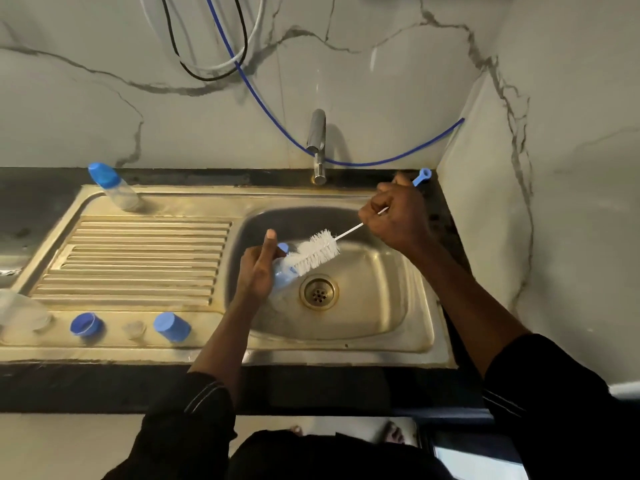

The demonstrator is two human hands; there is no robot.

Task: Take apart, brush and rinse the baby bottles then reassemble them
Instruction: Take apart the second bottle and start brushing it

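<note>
Over the sink basin my left hand grips a clear baby bottle with a blue part at its top. My right hand holds the thin handle of a white bottle brush, whose blue loop end sticks out behind the hand. The bristles lie against the bottle's mouth. A second assembled bottle with a blue cap stands at the back left of the drainboard. On the front rim lie a blue ring, a clear teat and a blue cap.
A chrome tap rises behind the basin; no water runs. The drain sits under the brush. A clear container stands at the far left front. Blue, black and white cords hang on the marble wall.
</note>
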